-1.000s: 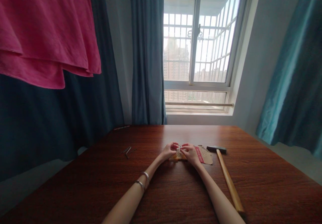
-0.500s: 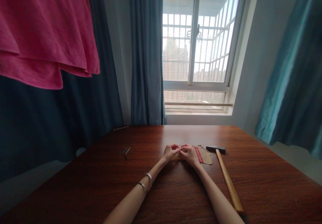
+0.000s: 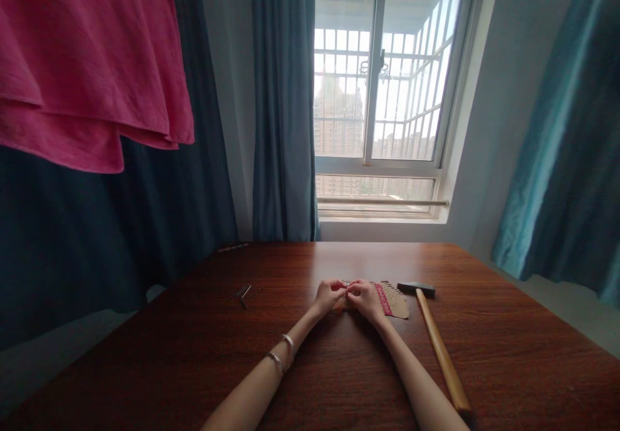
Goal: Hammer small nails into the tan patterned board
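Hardly anything is shifting since the earlier frames: both hands are staying at the same spot on the table, and the fingertips are closing in a little tighter, so the shiny bit seen between them a second ago is now mostly covered.

Head view: the left hand (image 3: 328,294) and the right hand (image 3: 365,297) are meeting thumb to forefinger, both pinched together on a small piece (image 3: 345,285) at the left end of a tan card (image 3: 396,302). What the piece is, I cannot tell; it is too small. The card is lying flat on the table, its left end under the right hand's fingers, a red band crossing it and a notched edge facing away. It is looking thin and light, likely bending easily, so holding it down flat or taking it by an edge seems better than squeezing the middle. The small piece is probably slippery and easy to drop, asking for a fingertip pinch.

Two bracelets (image 3: 283,351) are sitting on the left wrist. A hammer (image 3: 440,347) is lying just right of the card, head far, handle running near. A few nails (image 3: 245,291) are lying well apart to the left.

The table (image 3: 194,353) is dark, smooth, glossy wood. Beyond it a barred window (image 3: 382,95) is letting in daylight between blue curtains (image 3: 283,108), and a pink cloth (image 3: 87,63) is hanging at upper left.
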{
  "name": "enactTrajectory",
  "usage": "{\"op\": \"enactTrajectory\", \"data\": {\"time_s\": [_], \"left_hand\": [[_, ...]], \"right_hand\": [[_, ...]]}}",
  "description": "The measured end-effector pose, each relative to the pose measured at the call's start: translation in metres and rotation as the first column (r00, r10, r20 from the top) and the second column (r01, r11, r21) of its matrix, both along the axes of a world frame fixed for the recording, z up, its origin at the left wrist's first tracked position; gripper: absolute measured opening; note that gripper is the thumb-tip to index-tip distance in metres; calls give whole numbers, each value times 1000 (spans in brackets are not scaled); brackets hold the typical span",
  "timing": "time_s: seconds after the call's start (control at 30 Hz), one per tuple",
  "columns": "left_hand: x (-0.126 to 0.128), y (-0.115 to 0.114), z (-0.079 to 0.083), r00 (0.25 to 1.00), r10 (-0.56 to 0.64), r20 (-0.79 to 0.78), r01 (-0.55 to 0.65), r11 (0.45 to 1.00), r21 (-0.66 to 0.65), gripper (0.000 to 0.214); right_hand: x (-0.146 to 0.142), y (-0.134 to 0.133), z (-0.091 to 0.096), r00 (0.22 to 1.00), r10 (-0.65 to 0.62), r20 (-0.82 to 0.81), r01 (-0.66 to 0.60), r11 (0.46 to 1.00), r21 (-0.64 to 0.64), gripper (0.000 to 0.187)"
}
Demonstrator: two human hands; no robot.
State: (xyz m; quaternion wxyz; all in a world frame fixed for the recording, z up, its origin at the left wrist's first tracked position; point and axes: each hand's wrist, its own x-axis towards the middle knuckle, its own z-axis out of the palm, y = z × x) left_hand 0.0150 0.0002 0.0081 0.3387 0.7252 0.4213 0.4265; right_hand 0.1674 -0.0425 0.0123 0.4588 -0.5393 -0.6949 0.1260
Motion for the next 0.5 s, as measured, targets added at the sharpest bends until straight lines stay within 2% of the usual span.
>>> {"op": "enactTrajectory", "data": {"time_s": [0.17, 0.3, 0.4, 0.47, 0.5], "left_hand": [[-1, 0, 1, 999, -2, -40, 3, 1000, 17, 22], [-1, 2, -1, 998, 16, -64, -14, 999, 29, 20], [-1, 4, -5, 997, 22, -76, -20, 999, 31, 20], [-1, 5, -8, 997, 14, -75, -12, 999, 31, 20], [-1, 5, -8, 997, 10, -71, -8, 1000, 30, 19]], "right_hand": [[-3, -6, 7, 998, -15, 62, 16, 1000, -20, 16], [2, -16, 26, 987, -79, 140, 88, 995, -54, 23], [20, -25, 45, 956, -219, 196, 238, 968, -76, 29], [39, -32, 55, 904, -360, 228, 391, 914, -107, 35], [50, -37, 59, 865, -437, 244, 477, 869, -135, 38]]}}
